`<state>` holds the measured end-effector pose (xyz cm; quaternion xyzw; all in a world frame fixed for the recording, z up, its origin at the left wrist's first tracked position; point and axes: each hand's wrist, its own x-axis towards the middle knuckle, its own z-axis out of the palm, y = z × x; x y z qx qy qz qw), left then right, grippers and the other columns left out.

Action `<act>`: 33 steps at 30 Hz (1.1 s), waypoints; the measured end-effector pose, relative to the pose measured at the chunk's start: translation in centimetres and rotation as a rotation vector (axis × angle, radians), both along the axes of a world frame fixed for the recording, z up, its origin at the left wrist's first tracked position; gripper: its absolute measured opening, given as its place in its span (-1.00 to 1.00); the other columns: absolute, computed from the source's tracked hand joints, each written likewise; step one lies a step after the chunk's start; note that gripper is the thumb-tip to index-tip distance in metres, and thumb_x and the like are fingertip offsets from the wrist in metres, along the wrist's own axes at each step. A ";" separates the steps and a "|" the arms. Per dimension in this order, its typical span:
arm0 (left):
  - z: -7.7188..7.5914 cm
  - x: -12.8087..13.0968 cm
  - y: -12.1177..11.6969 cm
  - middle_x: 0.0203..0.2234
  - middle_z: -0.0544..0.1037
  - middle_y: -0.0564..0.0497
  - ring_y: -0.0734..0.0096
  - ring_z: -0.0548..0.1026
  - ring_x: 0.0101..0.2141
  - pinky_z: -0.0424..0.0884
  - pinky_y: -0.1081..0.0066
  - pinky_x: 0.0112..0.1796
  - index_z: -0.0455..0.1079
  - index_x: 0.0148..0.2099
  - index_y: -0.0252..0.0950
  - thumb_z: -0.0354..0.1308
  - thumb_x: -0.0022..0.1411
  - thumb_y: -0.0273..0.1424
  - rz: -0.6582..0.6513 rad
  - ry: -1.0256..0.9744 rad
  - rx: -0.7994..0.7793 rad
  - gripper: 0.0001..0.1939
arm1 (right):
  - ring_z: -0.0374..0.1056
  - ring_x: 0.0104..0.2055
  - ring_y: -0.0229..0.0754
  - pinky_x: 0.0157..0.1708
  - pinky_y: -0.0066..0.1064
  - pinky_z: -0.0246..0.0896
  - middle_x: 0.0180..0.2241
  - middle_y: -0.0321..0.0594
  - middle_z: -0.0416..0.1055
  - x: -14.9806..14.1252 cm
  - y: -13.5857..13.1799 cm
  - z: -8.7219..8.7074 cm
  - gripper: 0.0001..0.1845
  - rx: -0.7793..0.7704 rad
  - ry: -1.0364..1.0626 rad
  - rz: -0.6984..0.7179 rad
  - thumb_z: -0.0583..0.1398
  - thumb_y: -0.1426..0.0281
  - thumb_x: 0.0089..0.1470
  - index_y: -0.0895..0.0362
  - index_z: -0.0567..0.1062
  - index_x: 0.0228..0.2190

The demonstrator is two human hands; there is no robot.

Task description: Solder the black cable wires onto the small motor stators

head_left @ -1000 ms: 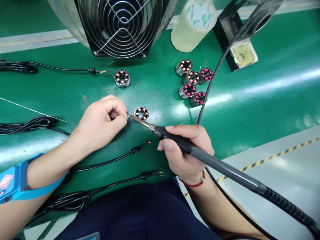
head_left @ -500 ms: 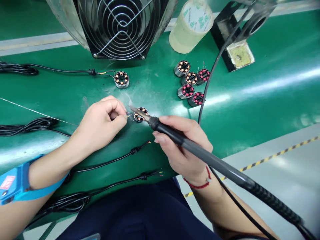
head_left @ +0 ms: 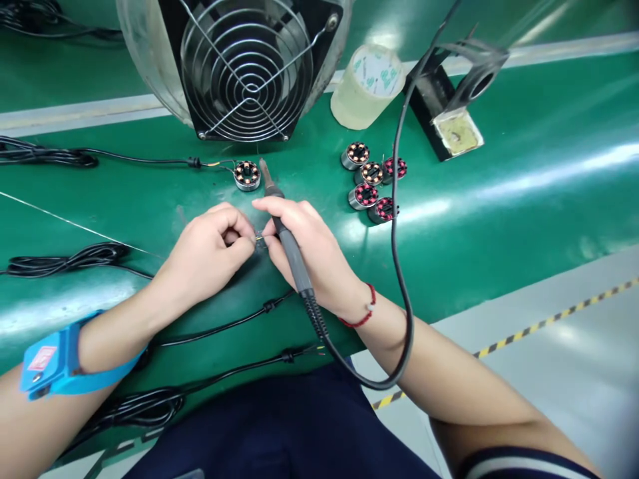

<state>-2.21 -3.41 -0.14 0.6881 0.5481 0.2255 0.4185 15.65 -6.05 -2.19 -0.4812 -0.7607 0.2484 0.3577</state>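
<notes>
My left hand (head_left: pixel 212 246) is closed in a pinch on the thin wires (head_left: pixel 258 238) at the end of a black cable (head_left: pixel 130 270). In my right hand (head_left: pixel 312 249) is a soldering iron (head_left: pixel 294 259), its tip pointing up and away from the wires. The right thumb and a fingertip meet at the wires, close to the left fingertips. The stator seen there before is mostly hidden behind my right hand. Just left of the iron's tip sits another stator (head_left: pixel 247 175) with copper windings, its leads running to a second black cable (head_left: pixel 150 160).
A fan (head_left: pixel 252 86) with a wire guard stands at the back. Beside it are a tape roll (head_left: pixel 367 86) and an iron stand (head_left: pixel 439 100) with a sponge (head_left: pixel 456 132). Several stators (head_left: pixel 363 195) cluster at right. More cables (head_left: pixel 234 367) lie in front; the iron's cord (head_left: pixel 394 199) loops over the bench.
My right hand has moved left to the wires, and the iron has swung from pointing left to pointing up and away. My left hand keeps its pinch. The view has shifted slightly.
</notes>
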 end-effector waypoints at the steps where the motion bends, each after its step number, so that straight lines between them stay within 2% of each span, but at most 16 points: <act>1: 0.1 0.0 0.0 -0.42 0.52 -0.01 0.38 0.45 -0.42 0.33 0.35 -0.39 0.41 -0.45 -0.27 0.10 0.05 -0.35 0.007 -0.011 0.001 -0.87 | 0.40 -0.15 -0.10 -0.01 -0.20 0.35 -0.22 -0.25 0.55 -0.1 0.0 -0.2 -0.59 0.005 0.002 -0.011 0.08 0.52 0.23 0.07 0.39 0.09; 3: 0.4 -0.1 0.1 -0.47 0.50 0.02 0.45 0.41 -0.50 0.31 0.40 -0.46 0.43 -0.44 -0.28 0.15 0.07 -0.33 0.024 -0.039 -0.041 -0.86 | 0.39 -0.15 -0.10 -0.02 -0.21 0.34 -0.23 -0.26 0.54 -0.1 -0.2 -0.4 -0.58 0.016 0.015 -0.045 0.08 0.53 0.23 0.06 0.37 0.10; 9: 1.3 -0.4 0.4 -0.67 0.44 0.11 0.53 0.34 -0.67 0.26 0.52 -0.63 0.43 -0.39 -0.29 0.21 0.10 -0.29 0.056 -0.138 -0.352 -0.84 | 0.38 -0.16 -0.07 -0.04 -0.17 0.29 -0.25 -0.26 0.55 -0.1 -1.0 -0.3 -0.58 0.069 0.004 -0.077 0.11 0.52 0.22 0.03 0.36 0.09; 17: 1.1 -0.6 0.5 -0.67 0.43 0.11 0.56 0.35 -0.66 0.27 0.57 -0.63 0.42 -0.38 -0.30 0.19 0.17 -0.34 0.031 -0.245 -0.431 -0.87 | 0.39 -0.16 -0.10 -0.05 -0.18 0.24 -0.29 -0.30 0.56 -0.5 -1.1 -0.3 -0.62 0.067 0.059 -0.045 0.11 0.51 0.25 0.03 0.36 0.07; 19: 1.0 -0.7 0.4 -0.62 0.46 0.10 0.55 0.35 -0.66 0.29 0.53 -0.62 0.43 -0.36 -0.30 0.17 0.21 -0.35 0.014 -0.223 -0.352 -0.87 | 0.38 -0.18 -0.10 -0.06 -0.18 0.24 -0.30 -0.31 0.56 -0.6 -1.1 -0.2 -0.62 0.050 0.078 -0.044 0.11 0.51 0.24 0.02 0.36 0.07; 20: 0.9 -0.8 0.3 -0.56 0.49 0.08 0.54 0.37 -0.63 0.33 0.51 -0.59 0.44 -0.35 -0.30 0.17 0.22 -0.36 0.001 -0.207 -0.262 -0.87 | 0.38 -0.19 -0.11 -0.07 -0.19 0.24 -0.30 -0.31 0.55 -0.7 -1.1 -0.2 -0.62 0.038 0.090 -0.042 0.11 0.51 0.24 0.02 0.36 0.07; 23: 0.6 -1.0 -0.1 -0.35 0.57 0.01 0.45 0.53 -0.38 0.49 0.43 -0.32 0.50 -0.33 -0.29 0.17 0.27 -0.44 -0.085 -0.144 0.131 -0.88 | 0.38 -0.20 -0.11 -0.09 -0.19 0.26 -0.31 -0.31 0.54 -0.7 -1.0 -0.2 -0.60 0.019 0.135 -0.043 0.12 0.52 0.22 0.02 0.36 0.07; 26: 0.5 -1.1 -0.5 -0.27 0.58 -0.01 0.40 0.55 -0.19 0.49 0.42 -0.13 0.53 -0.26 -0.30 0.14 0.33 -0.53 -0.226 -0.063 0.417 -0.85 | 0.39 -0.20 -0.11 -0.11 -0.19 0.28 -0.32 -0.31 0.53 -0.7 -1.0 -0.3 -0.60 0.035 0.162 -0.049 0.13 0.51 0.21 0.01 0.36 0.07; 33: 0.0 -1.4 -0.8 -0.18 0.56 -0.06 0.41 0.56 -0.24 0.49 0.46 -0.25 0.50 -0.22 -0.31 0.05 0.42 -0.52 -0.376 0.141 0.688 -0.80 | 0.43 -0.18 -0.11 -0.10 -0.18 0.31 -0.30 -0.31 0.52 -0.5 -1.1 -0.6 -0.58 0.034 0.158 -0.035 0.12 0.51 0.21 -0.03 0.37 0.08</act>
